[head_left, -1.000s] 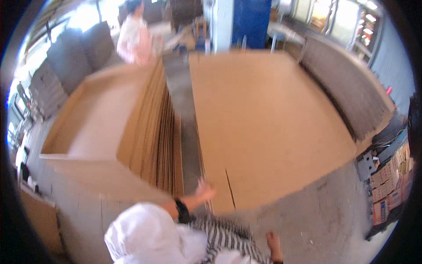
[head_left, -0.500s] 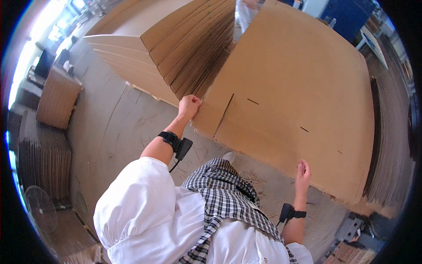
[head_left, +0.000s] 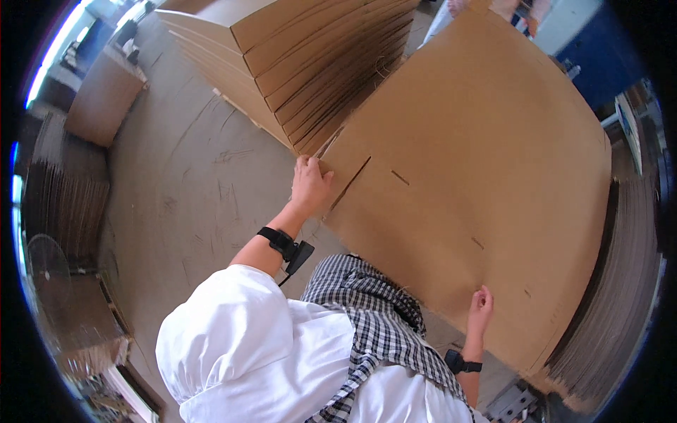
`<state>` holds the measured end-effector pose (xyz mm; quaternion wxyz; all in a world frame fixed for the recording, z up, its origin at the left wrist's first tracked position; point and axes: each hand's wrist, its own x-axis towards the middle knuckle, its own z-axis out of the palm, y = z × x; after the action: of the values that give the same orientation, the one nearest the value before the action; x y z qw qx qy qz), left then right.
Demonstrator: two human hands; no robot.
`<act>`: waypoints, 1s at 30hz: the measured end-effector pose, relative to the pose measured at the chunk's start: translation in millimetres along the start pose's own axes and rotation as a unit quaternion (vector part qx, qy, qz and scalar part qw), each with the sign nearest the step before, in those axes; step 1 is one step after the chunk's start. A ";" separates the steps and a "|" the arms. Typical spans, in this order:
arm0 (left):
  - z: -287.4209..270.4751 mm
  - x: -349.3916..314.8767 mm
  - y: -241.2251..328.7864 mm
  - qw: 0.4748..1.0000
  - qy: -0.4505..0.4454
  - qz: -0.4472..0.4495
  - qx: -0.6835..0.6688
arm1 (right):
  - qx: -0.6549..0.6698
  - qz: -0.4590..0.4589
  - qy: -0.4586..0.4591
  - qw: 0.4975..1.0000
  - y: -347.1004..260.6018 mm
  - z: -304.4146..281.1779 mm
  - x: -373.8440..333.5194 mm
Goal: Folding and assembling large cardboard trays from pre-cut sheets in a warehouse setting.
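Note:
A large brown cardboard sheet [head_left: 451, 162] with several dark slots cut in it spreads in front of me, its surface bowed. At its left near corner my left hand [head_left: 310, 185] is closed on the edge, the thumb on top. My right hand [head_left: 481, 308] lies over the near part of the sheet, fingers curled together. Whatever those fingers pinch, if anything, is hidden. Just beyond my left hand rises a stack of folded cardboard [head_left: 310, 77], its layered edges facing the sheet.
Stacked cardboard [head_left: 613, 282] stands along the right side. More piles [head_left: 70, 197] line the left, with a leaning cardboard panel [head_left: 106, 95] behind them. Scuffed grey floor [head_left: 190, 190] lies between. Part of another person [head_left: 522, 14] shows past the sheet's far edge.
The sheet's near edge has come closer to my body, and its surface is more bowed. My right hand has moved nearer with it; my left hand still holds the corner. My view has shifted.

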<state>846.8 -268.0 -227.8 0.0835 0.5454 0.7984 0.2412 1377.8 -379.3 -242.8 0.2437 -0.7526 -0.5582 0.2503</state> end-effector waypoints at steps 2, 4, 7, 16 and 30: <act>-27.4 6.6 12.1 1.000 0.007 -0.019 -0.006 | 0.016 -0.023 -0.036 0.999 -31.1 8.0 11.4; -72.9 17.7 41.6 0.976 -0.156 -0.127 -0.079 | 0.068 -0.066 -0.084 0.992 -78.5 17.1 28.5; -113.5 24.0 51.3 0.965 -0.234 -0.082 -0.089 | 0.058 -0.207 -0.130 0.968 -157.8 37.6 71.5; -109.3 26.0 46.6 0.837 -0.322 -0.075 -0.436 | -0.005 -0.665 -0.098 0.740 -408.6 154.5 141.3; -49.2 58.9 51.5 0.855 -0.179 -0.123 -0.471 | 0.055 -0.597 -0.291 0.745 -442.8 204.4 182.5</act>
<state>847.1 -214.0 -152.9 0.5004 0.3723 0.6213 0.4742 973.1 -71.6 -130.2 0.2097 -0.1413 -0.9229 0.2905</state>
